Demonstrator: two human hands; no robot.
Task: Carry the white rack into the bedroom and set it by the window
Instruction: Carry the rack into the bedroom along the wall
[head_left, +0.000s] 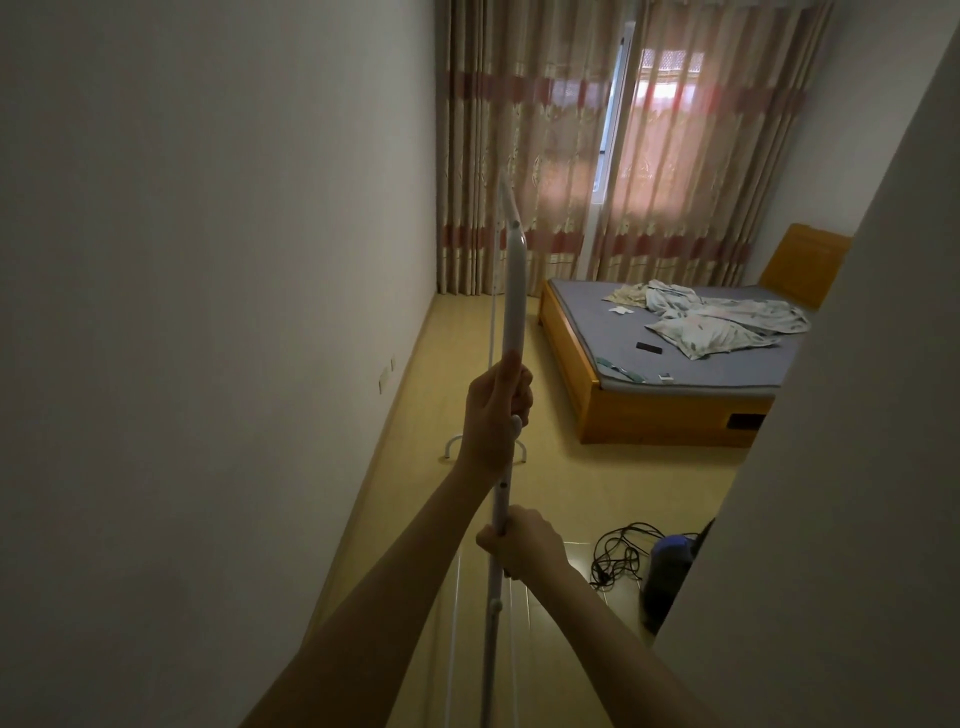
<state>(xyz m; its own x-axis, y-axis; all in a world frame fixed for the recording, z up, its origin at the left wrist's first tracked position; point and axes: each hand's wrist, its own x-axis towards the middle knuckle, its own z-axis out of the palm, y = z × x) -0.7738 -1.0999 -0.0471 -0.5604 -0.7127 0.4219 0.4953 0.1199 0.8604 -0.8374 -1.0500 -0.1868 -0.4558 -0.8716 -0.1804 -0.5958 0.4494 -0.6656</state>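
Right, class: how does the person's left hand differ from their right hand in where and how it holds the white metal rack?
The left hand grips the white metal rack higher, on its thick upper tube; the right hand grips lower, on the thin pole. The left hand's thumb lies up along the tube; the right hand is a closed fist. Both grips are shut on the rack.

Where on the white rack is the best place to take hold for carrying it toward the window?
On the thick upright tube of the white rack, one hand above the other from the near side, as the left hand and right hand do now. The folded frame stands tall and narrow; spaced grips steady it.
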